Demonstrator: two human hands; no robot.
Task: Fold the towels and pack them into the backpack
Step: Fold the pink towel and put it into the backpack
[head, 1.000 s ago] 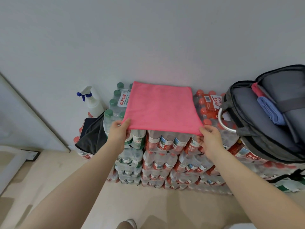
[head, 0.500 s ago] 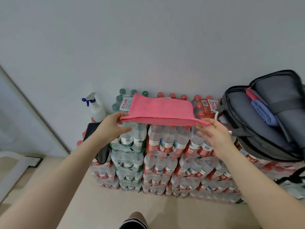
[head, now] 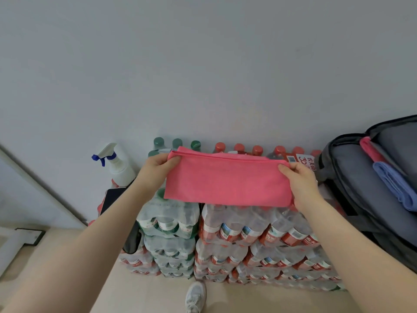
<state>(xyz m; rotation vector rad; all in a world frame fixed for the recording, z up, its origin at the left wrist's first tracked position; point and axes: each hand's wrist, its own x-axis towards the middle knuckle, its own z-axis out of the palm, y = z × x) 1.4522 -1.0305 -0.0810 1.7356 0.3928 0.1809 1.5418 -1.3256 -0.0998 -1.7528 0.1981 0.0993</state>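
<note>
A pink towel, folded in half, lies on top of the stacked bottle packs with its doubled edge at the far side. My left hand pinches the towel's far left corner. My right hand grips the right end. At the right an open grey backpack rests on the packs. Inside its opening sit a folded pink towel and a folded blue towel.
Shrink-wrapped packs of water bottles, green-capped and red-capped, stack against a grey wall. A white spray bottle with a blue trigger stands at the left beside a dark flat object. My shoe is on the beige floor below.
Both hands carried the towel's near edge up and over to the far edge, so the flat square became a half-width folded strip. The view tilted upward a little.
</note>
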